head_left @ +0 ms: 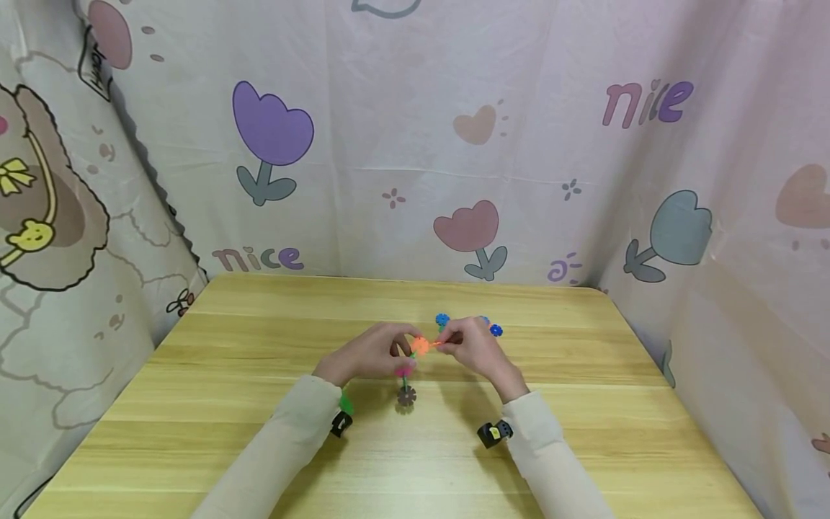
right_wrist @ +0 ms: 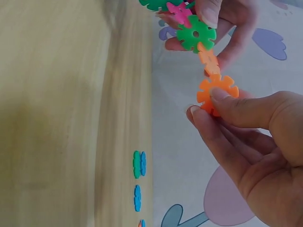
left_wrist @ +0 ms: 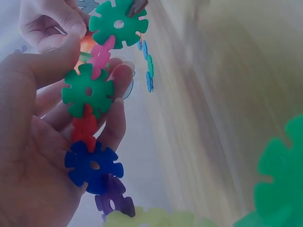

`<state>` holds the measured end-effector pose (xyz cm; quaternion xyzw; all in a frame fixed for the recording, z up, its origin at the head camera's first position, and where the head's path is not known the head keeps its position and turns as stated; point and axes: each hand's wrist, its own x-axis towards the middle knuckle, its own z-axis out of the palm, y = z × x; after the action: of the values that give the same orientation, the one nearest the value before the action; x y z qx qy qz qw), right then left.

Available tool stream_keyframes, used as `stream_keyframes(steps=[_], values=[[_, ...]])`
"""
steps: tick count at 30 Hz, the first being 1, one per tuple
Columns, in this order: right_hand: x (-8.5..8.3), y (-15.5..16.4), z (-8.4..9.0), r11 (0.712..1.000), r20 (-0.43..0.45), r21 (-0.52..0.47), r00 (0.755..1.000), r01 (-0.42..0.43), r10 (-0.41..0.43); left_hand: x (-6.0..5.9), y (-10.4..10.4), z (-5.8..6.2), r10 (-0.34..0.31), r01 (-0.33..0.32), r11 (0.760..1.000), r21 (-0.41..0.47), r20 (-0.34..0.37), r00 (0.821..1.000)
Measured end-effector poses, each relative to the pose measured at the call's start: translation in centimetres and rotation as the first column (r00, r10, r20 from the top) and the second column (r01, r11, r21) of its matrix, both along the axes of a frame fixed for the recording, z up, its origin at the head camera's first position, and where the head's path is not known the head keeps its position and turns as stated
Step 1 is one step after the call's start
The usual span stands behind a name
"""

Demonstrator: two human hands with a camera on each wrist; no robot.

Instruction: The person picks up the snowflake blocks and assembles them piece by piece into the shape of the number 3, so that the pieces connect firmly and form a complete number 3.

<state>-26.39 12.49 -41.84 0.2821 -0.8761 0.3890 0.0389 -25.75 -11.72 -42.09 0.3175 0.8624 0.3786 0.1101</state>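
Note:
My left hand (head_left: 376,351) grips a chain of interlocking plastic snowflake discs, with the thumb on a green disc (right_wrist: 196,35) in the right wrist view. In the left wrist view the chain runs along the palm through a red disc (left_wrist: 84,127), a blue disc (left_wrist: 97,166) and a purple disc (left_wrist: 115,197). A brown disc (head_left: 406,396) shows below that hand in the head view. My right hand (head_left: 476,349) pinches an orange disc (right_wrist: 229,86) between thumb and fingers. Its edge meets a lighter orange disc (right_wrist: 208,59), which is slotted to the green one.
Several loose discs lie on the wooden table (head_left: 259,447) beyond the right hand, among them a blue disc (head_left: 442,318) and another blue disc (head_left: 496,330). A patterned curtain (head_left: 376,144) stands behind the table's far edge.

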Motion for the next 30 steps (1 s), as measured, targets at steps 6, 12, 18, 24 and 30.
stream_keyframes(steps=[6,12,18,24,30], values=[[0.0,-0.5,-0.4,0.999,-0.120,0.040,0.993,0.006,-0.001,-0.1,0.0,-0.1,-0.003,0.003,1.000,0.004,-0.005,1.000],[0.0,-0.7,-0.6,1.000,-0.155,0.019,0.988,0.025,-0.022,-0.2,-0.1,0.0,0.024,-0.024,1.000,-0.003,0.017,1.000],[0.0,-0.7,-0.6,1.000,-0.162,0.014,0.987,0.004,-0.002,-0.1,-0.1,0.0,0.026,-0.025,1.000,-0.018,0.009,1.000],[0.0,-0.7,-0.5,1.000,-0.186,0.000,0.983,-0.015,0.014,0.0,-0.1,0.1,0.024,-0.024,1.000,-0.014,0.012,1.000],[0.1,-1.2,-0.4,1.000,-0.252,0.016,0.968,0.006,-0.002,0.0,0.1,0.2,0.024,-0.024,0.999,-0.024,0.006,1.000]])
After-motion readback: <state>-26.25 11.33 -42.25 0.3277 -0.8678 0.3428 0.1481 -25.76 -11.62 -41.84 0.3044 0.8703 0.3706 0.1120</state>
